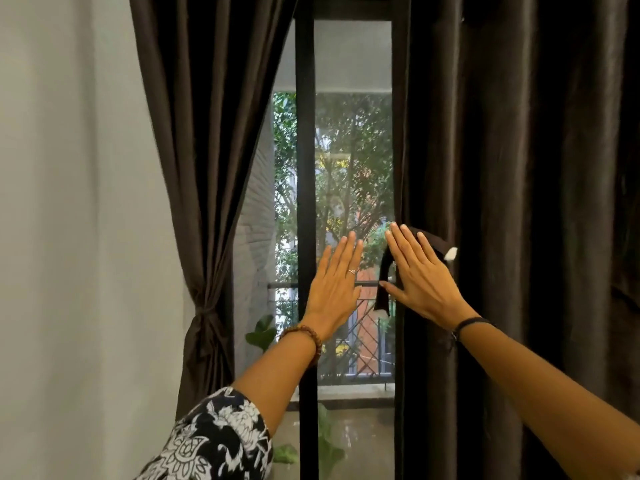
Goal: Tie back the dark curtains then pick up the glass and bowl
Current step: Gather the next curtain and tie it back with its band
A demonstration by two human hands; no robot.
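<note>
Curtains: we count two dark curtains, one on each side of the window.
Left curtain [194,188]: gathered low down and cinched by a tie [204,315] of the same dark cloth, so it hangs drawn in against the pale wall [69,202].
Right curtain [502,202]: hangs straight and loose, its inner edge just beside our right hand.
Tieback strap [385,271]: one dark strap, draped behind the right hand; one end hangs down past the thumb, the other runs off to the right and ends in a small white patch [451,253].
Hands: two, both raised in front of the glass with backs toward us.
Left hand [334,282]: fingers straight and together, flat and holding nothing; it carries one ring [351,271] and one beaded bracelet [303,336] at the wrist.
Right hand [420,275]: fingers straight and spread, with the strap across its far side; whether the palm presses the strap or merely touches it, we cannot tell from here. One dark band [469,323] circles the wrist.
Window: one dark upright frame bar [306,168] behind the left hand, with trees and a railing outside.
Sleeve [214,441]: one floral sleeve on the left arm.
Glass and bowl: neither is in our view.
</note>
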